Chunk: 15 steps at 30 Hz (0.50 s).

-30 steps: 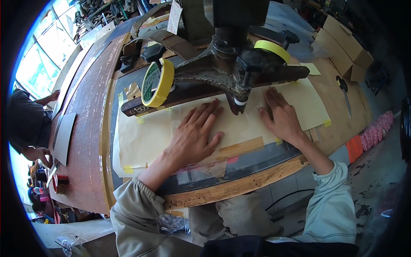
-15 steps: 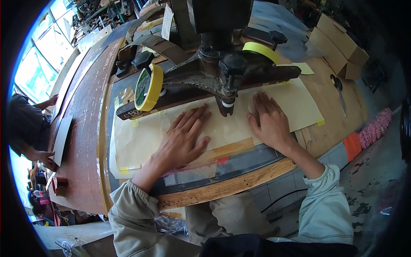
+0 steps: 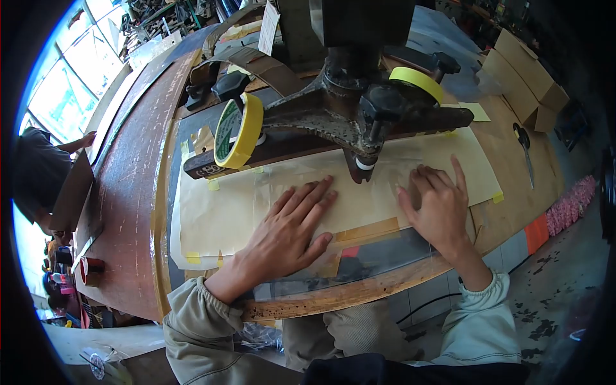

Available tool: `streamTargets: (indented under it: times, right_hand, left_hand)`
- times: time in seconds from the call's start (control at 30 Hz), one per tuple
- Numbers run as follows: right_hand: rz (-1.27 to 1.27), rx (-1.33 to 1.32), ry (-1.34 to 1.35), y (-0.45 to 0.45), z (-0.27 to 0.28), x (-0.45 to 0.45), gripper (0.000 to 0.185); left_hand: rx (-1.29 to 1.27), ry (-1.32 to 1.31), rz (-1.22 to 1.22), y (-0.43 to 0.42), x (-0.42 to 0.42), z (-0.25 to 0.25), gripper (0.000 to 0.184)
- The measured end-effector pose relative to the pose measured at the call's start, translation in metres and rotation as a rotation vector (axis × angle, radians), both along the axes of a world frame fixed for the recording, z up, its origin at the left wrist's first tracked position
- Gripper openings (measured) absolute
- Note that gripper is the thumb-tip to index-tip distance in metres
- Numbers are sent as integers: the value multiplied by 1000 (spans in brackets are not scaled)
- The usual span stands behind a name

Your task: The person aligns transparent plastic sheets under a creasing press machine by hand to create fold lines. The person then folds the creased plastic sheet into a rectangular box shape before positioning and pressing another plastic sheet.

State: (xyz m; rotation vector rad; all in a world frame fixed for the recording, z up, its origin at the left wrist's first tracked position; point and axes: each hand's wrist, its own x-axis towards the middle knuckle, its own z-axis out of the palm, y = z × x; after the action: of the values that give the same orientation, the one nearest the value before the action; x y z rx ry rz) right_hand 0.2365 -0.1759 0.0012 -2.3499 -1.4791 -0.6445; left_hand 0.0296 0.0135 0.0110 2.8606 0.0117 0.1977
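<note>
My left hand [image 3: 285,234] lies flat with fingers spread on a long cream sheet of paper [image 3: 215,221], which is taped down at its edges. To the right, my right hand [image 3: 439,208] rests on the same sheet, its index finger raised and the others slightly bent. Neither hand grips anything. Across the sheet's far side lies the dark bar of a heavy metal clamp [image 3: 321,115], its pronged foot pointing down between my hands. One yellow tape roll [image 3: 239,131] hangs on the clamp's left knob and another yellow tape roll [image 3: 417,83] on the right.
Scissors [image 3: 525,154] lie on brown paper at the right, near an open cardboard box [image 3: 526,77]. A worn wooden edge [image 3: 346,289] borders the table in front of me. At far left a co-worker [image 3: 42,173] holds a dark panel [image 3: 74,192] beside a red-brown table [image 3: 128,192].
My right hand has drawn back toward me, and its index finger has lifted. The left hand stays flat on the sheet. At left, the co-worker has tilted the panel up. The view has shifted slightly.
</note>
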Motion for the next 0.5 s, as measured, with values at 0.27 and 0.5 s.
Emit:
streamTargets:
  times: [0.27, 0.5]
  right_hand:
    - [170, -22, 3, -7, 9, -3, 15]
    - [370, -90, 41, -2, 7, -4, 36]
  left_hand:
    - [-88, 71, 40, -23, -8, 20, 73]
    - [-53, 70, 13, -34, -11, 10, 80]
